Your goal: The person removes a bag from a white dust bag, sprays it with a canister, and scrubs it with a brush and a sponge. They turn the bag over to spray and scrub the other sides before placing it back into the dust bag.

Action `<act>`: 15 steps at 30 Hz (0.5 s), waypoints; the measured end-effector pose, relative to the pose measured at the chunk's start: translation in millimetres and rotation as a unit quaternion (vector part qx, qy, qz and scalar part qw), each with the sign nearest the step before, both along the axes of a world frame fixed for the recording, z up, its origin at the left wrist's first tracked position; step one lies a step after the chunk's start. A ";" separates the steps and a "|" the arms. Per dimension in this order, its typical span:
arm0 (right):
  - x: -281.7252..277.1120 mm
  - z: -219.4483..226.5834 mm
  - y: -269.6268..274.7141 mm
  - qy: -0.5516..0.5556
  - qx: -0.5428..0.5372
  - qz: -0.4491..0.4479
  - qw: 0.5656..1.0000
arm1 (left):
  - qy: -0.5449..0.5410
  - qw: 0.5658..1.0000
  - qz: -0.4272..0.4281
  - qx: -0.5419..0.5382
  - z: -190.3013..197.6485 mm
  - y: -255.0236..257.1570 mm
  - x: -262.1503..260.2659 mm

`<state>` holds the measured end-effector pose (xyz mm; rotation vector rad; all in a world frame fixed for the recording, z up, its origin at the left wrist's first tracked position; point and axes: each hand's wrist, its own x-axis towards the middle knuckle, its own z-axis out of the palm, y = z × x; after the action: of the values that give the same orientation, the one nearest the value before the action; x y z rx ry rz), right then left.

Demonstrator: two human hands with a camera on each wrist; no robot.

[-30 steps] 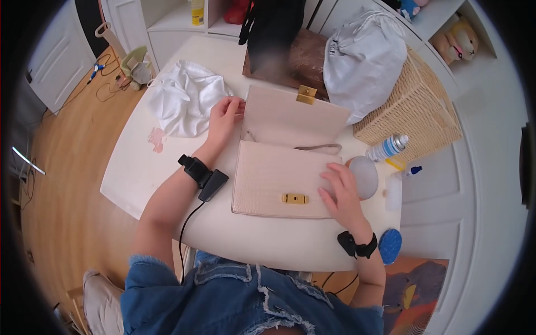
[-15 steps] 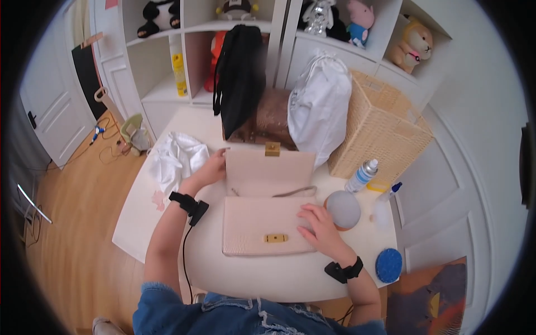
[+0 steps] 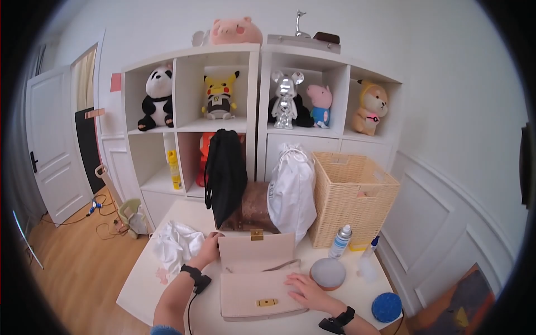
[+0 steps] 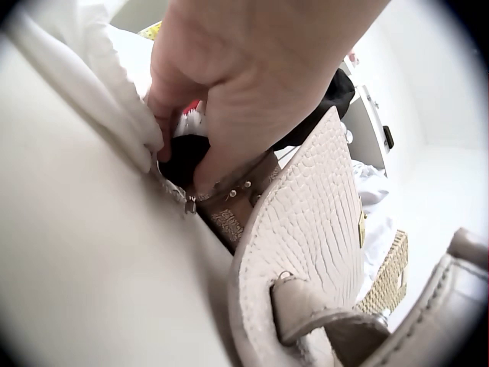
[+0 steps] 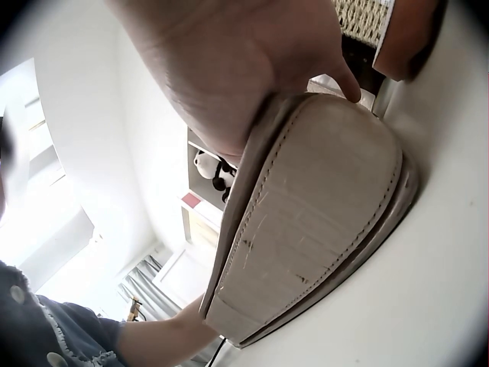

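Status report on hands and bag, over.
Left hand at raised flap, grip unclear. Right hand open, on bag. Round grey-topped object close beside right hand.

Left wrist strap: black, fitted with a black angular module. Thin black cable: below left wrist strap. Right wrist strap: black, black module. Garment: blue denim, frayed pale edging, round pale buttons.
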<state>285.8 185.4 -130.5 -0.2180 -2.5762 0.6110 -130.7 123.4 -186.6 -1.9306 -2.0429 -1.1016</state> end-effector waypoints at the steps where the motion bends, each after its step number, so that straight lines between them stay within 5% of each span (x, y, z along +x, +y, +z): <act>1: -0.1 -0.6 0.5 -0.005 -0.001 -0.001 1.000 | -0.070 0.997 0.036 0.011 6.5 -2.1 3.8; 8: 1.3 -5.7 1.6 -0.017 0.001 -0.007 1.000 | -0.124 0.971 0.129 0.157 22.4 -5.3 -4.5; 12: 1.9 -7.0 2.5 -0.009 -0.005 -0.007 1.000 | -0.321 0.897 0.161 0.257 44.5 -16.5 2.4; 15: 0.9 -3.1 0.2 -0.003 -0.007 -0.012 1.000 | -0.475 0.839 0.057 0.260 80.2 -39.1 40.8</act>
<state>286.8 185.6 -133.6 -0.2542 -2.5726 0.6200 -89.8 84.4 -106.4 -1.0238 -1.7841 -2.5896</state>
